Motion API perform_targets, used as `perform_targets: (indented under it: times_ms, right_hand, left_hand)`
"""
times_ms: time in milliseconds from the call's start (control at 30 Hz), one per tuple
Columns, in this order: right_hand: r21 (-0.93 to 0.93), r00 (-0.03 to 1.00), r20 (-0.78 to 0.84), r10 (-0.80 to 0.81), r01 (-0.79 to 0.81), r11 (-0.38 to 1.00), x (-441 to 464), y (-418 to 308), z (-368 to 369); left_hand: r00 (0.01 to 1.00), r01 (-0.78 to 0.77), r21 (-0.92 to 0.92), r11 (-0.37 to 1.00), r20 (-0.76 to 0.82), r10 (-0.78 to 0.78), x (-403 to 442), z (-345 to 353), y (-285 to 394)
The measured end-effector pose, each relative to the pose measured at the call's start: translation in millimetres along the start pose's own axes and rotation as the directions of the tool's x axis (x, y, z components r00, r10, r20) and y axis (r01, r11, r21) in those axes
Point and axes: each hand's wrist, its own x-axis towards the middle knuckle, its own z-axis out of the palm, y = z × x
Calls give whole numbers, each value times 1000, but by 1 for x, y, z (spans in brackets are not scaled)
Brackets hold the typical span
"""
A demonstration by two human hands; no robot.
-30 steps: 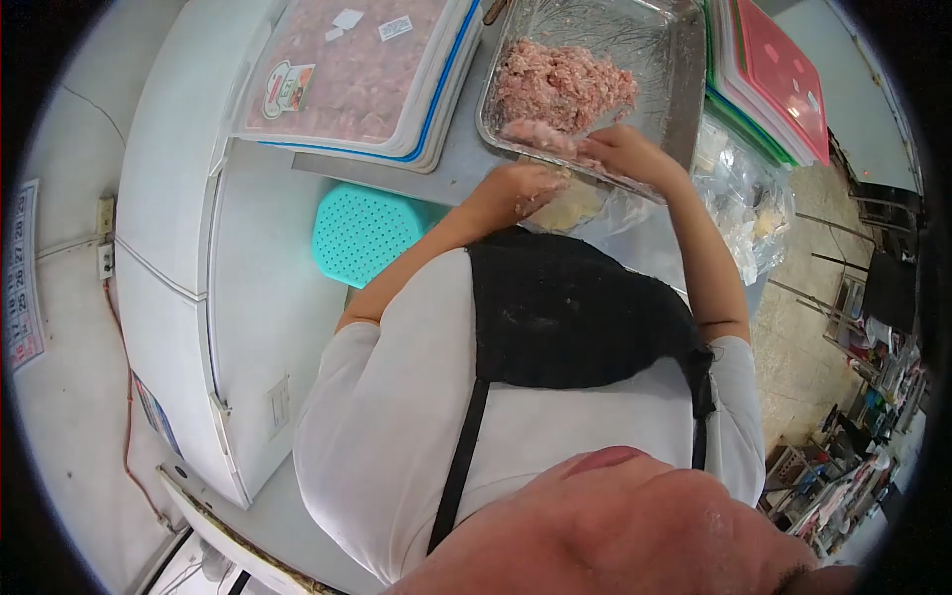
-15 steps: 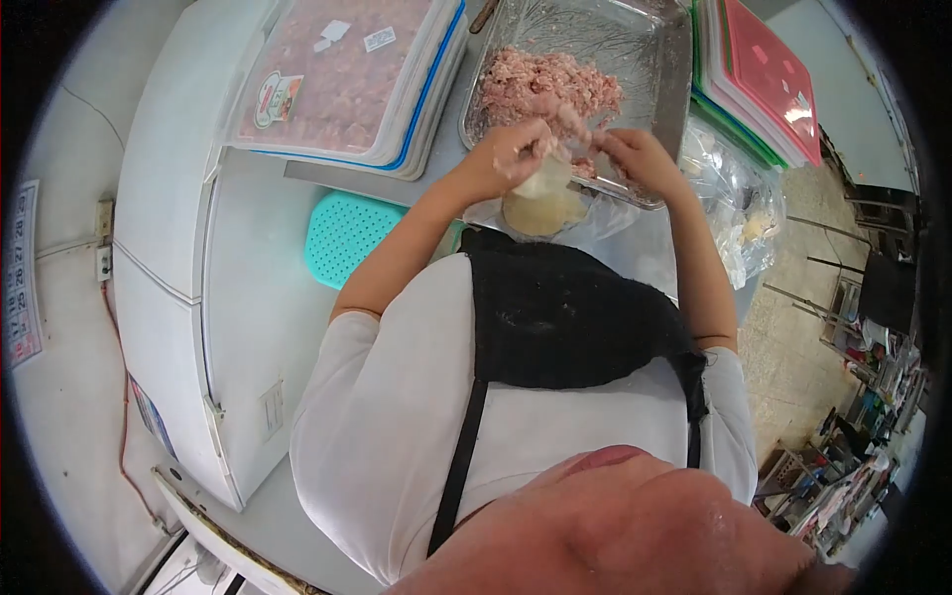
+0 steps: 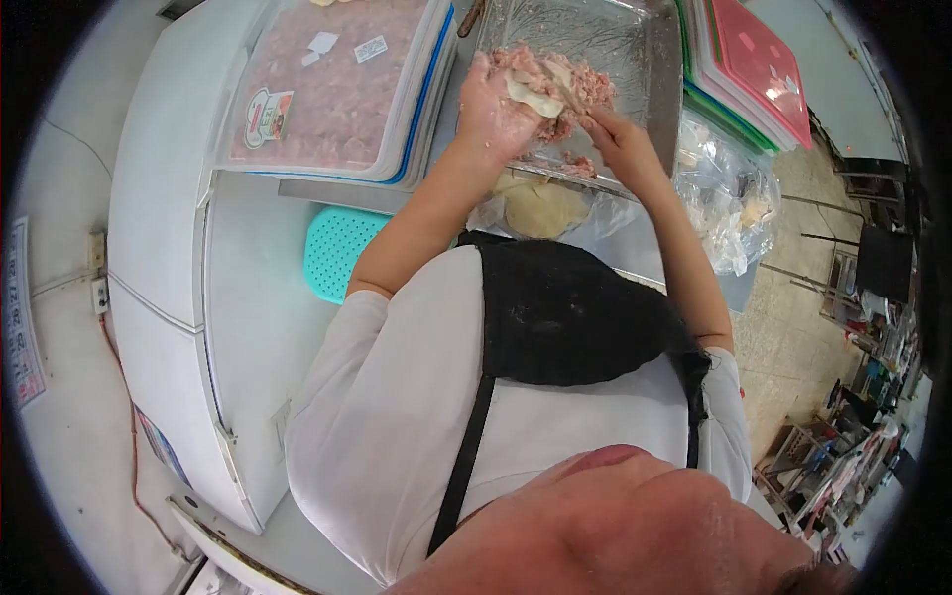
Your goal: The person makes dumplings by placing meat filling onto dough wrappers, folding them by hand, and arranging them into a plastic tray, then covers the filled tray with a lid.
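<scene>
My left hand [image 3: 488,117] is over the left side of a metal tray [image 3: 650,99], palm up, and holds a pale round dough wrapper [image 3: 534,99]. My right hand [image 3: 625,149] is closed around a thin spreading stick [image 3: 575,103], mostly hidden, whose tip meets the wrapper. Pink minced meat [image 3: 595,87] lies heaped in the tray behind and beneath the hands. Closer to my black apron, a stack of pale yellow wrappers [image 3: 545,208] rests on clear plastic.
Lidded tubs of pink filling [image 3: 327,89] are stacked left of the tray. A turquoise perforated lid or tray [image 3: 342,253] lies below them. On the right are stacked coloured lids [image 3: 759,69] and a clear plastic bag [image 3: 734,208]. A white fridge-like cabinet [image 3: 159,198] stands left.
My left hand has moved from above the wrapper stack up over the tray, turning palm up with a wrapper in it. The right hand has brought the stick's tip to the wrapper.
</scene>
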Motion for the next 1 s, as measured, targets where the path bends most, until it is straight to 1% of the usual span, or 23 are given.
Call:
perform_targets:
  times_ms: [33, 67, 100, 133, 167, 267, 367, 467, 500, 533, 567, 600, 633, 667, 700, 767, 800, 833, 867, 900, 967, 1000]
  right_hand:
    - [-103, 998, 12, -60, 61, 993, -1, -1, -7]
    - [-245, 996, 85, 3, 18, 969, -4, -4, -19]
    - [-325, 998, 60, -21, 39, 945, -8, -14, -26]
    - [-402, 998, 38, -45, 56, 914, -12, -25, -33]
    - [-477, 997, 15, -70, 69, 876, -14, -31, -35]
    - [-441, 975, 68, -212, 220, 870, -11, -15, -18]
    - [-663, 985, 164, -49, 147, 734, -13, -54, -56]
    - [-549, 957, 20, -288, 252, 797, -19, -61, -47]
    - [-532, 953, 57, -296, 280, 799, -18, -55, -47]
    - [-515, 948, 94, -305, 308, 800, -14, -44, -45]
    - [-497, 938, 134, -318, 341, 798, -12, -37, -48]
    - [-360, 928, 120, -354, 373, 855, -11, -33, -57]
    - [-212, 919, 101, -380, 394, 894, -11, -30, -71]
    - [-61, 911, 77, -404, 409, 911, -10, -30, -82]
    - [5, 955, 94, -281, 282, 959, -11, -36, -92]
    - [122, 987, 158, -22, 2, 992, -20, -46, -108]
    - [110, 976, 208, -58, 35, 993, -22, -44, -113]
    - [99, 961, 259, -94, 70, 993, -24, -41, -117]
    - [90, 942, 310, -127, 104, 990, -27, -39, -121]
    - [63, 944, 278, -180, 169, 984, -32, -41, -124]
    - [2, 933, 216, -287, 294, 956, -42, -46, -128]
    - [13, 912, 210, -353, 358, 934, -43, -40, -124]
  left_hand:
    - [998, 31, -50, 998, 53, -28, -2, -10, 9]
    - [993, 62, -97, 993, 106, -52, -3, -20, 14]
    - [994, -31, 42, 999, -108, 35, -4, -12, 10]
    - [941, -91, 197, 976, -305, 149, -4, 6, 1]
    - [840, -112, 356, 928, -465, 280, -3, 25, -8]
    - [766, -109, 392, 914, -552, 328, 2, 65, -26]
    - [731, -113, 365, 924, -599, 327, 1, 64, -21]
    - [736, -61, 468, 882, -576, 357, 0, 71, -25]
    - [874, -59, 352, 934, -434, 219, -1, 52, -15]
    - [964, -27, 236, 971, -253, 88, -1, 18, 6]
    - [980, -34, 240, 970, -183, 79, -1, 16, 7]
    - [991, -41, 242, 969, -112, 70, -1, 15, 8]
    - [970, -94, 354, 931, -177, 165, -4, 45, -8]
    - [938, -133, 465, 875, -227, 263, -5, 72, -22]
    - [939, -102, 638, 763, -192, 286, -9, 89, -33]
    - [944, -31, 893, 450, -122, 308, -14, 111, -52]
    - [950, -62, 978, 199, -3, 311, -14, 116, -55]
    - [952, -97, 993, -65, 112, 284, -16, 121, -54]
    - [964, -93, 959, -268, 154, 216, -18, 123, -54]
    - [970, -109, 882, -458, 196, 146, -20, 124, -53]
    - [993, -93, 711, -697, 120, -9, -17, 123, -49]
    - [995, -91, 806, -585, 103, -12, -17, 122, -53]
